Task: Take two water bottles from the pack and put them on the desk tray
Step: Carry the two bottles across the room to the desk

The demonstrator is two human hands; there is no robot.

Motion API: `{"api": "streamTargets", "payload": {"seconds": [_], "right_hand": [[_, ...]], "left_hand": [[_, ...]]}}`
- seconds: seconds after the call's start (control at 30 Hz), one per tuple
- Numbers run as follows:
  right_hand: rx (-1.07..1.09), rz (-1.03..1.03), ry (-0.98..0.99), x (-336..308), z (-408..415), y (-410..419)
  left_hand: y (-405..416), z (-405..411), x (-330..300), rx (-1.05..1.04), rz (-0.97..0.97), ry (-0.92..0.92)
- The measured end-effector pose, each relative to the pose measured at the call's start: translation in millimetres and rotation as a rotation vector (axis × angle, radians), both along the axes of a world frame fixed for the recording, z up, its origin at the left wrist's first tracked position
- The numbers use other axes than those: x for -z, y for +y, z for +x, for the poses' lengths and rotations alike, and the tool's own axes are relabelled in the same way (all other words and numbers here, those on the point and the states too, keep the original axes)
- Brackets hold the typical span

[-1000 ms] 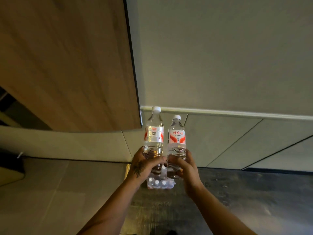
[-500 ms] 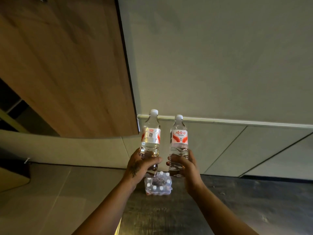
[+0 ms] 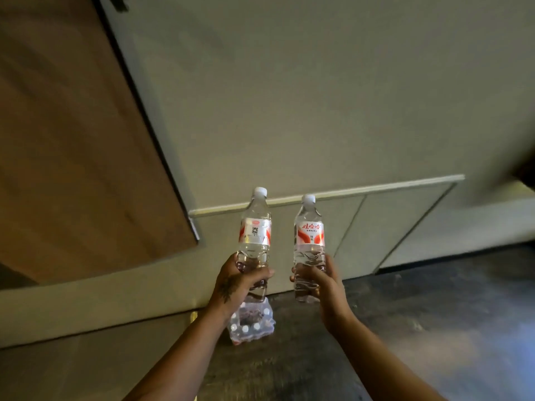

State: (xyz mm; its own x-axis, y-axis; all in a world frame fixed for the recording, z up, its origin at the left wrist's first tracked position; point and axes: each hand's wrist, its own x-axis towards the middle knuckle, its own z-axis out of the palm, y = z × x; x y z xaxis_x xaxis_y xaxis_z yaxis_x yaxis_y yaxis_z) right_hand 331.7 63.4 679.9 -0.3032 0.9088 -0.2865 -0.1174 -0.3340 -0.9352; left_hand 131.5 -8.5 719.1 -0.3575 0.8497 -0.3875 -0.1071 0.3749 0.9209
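Two clear water bottles with white caps and red-and-white labels are held upright in front of me. My left hand (image 3: 240, 280) grips the lower body of the left bottle (image 3: 255, 227). My right hand (image 3: 317, 280) grips the lower body of the right bottle (image 3: 309, 233). The two bottles stand apart, with a gap between them. Below the hands, on the dark floor, lies the shrink-wrapped pack (image 3: 252, 325) with several capped bottles in it. No desk or tray is in view.
A wooden door panel (image 3: 72, 154) fills the left. A pale wall with a white rail (image 3: 347, 192) and lower cabinet panels runs behind. Dark stone floor (image 3: 419, 328) lies to the right, lighter tiles (image 3: 72, 366) to the left.
The view has tilted and swung, so the wall now slants. The two bottles have moved apart and sit higher above the pack, which looks farther below my hands.
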Motion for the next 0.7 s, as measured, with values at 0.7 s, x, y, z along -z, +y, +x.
{"api": "streamTargets", "payload": {"seconds": [0.7], "right_hand": [[1.029, 0.097, -0.081, -13.3, 149.9, -202.8]], "left_hand": [[4.0, 173.8, -10.4, 1.034, 0.020, 0.011]]}}
